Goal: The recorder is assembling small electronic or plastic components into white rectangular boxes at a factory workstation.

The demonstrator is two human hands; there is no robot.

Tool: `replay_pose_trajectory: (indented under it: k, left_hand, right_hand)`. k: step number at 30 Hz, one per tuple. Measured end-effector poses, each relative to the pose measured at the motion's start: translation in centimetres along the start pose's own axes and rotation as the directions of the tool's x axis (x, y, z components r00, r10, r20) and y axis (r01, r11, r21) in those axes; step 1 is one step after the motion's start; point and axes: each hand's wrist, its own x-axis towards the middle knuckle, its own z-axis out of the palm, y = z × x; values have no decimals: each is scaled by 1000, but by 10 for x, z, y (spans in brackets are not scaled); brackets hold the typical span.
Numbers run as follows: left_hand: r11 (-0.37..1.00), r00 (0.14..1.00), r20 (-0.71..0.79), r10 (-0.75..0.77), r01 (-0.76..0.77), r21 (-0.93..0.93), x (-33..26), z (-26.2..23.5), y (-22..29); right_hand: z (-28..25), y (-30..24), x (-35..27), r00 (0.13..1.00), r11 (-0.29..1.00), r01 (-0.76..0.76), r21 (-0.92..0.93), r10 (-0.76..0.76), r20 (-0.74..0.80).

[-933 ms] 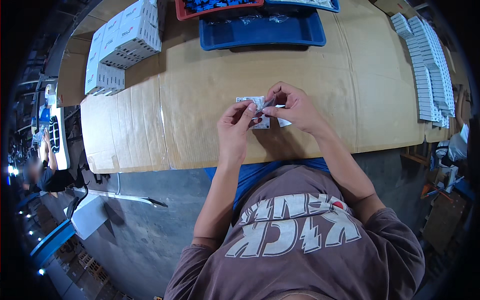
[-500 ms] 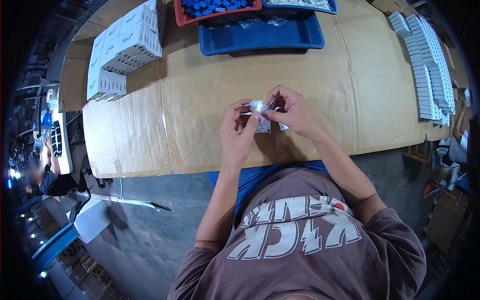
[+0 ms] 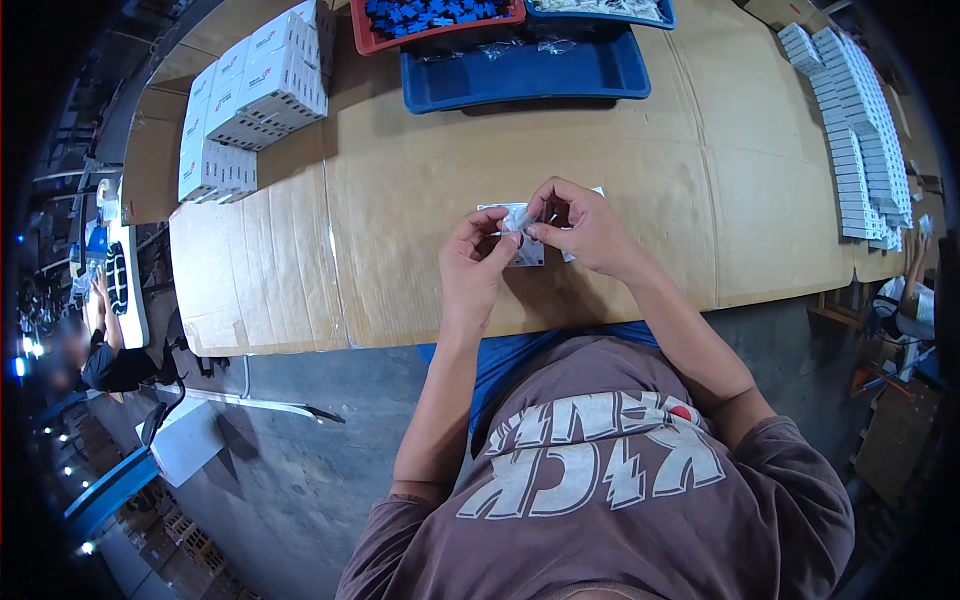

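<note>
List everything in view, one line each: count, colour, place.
Small clear plastic bag: one, see-through, held between both hands.
Cardboard-covered table: one, brown, centre.
Blue plastic tray: one, far centre.
Red plastic tray of blue parts: one, far edge.
Stacked small white boxes: many, far left.
Rows of white boxes: many, far right.
Left hand: pinching the bag.
Right hand: pinching the bag.

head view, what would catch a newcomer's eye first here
First the two hands meeting mid-table over the cardboard sheet: the left hand and right hand pinch a small clear plastic bag between them. Next, the blue tray at the far edge, then the stacked white boxes far left and a row of white boxes along the right.
</note>
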Motion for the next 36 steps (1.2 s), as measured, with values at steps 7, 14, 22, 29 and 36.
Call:
replay_pose_trajectory:
  k: [7,14,22,29,36]
  left_hand:
    - [995,997,-53,49,-45,85,-2,5,8]
    - [997,999,-34,2,1,77,1,-7,-2]
    - [997,997,-48,59,-56,62,-2,7,11]
    - [993,997,-70,36,-27,117,-3,8,9]
    - [991,994,-105,-11,25,134,-3,9,11]
  right_hand:
    - [-3,-1,1,1000,997,-6,-74,4,-21]
    - [3,-12,-2,999,989,-15,-147,11,-32]
    - [5,-9,0,999,997,13,75,-10,-39]
    - [9,-11,-2,999,1000,-29,3,29,-40]
    - [9,-7,-2,1000,1000,0,-15,-1,-26]
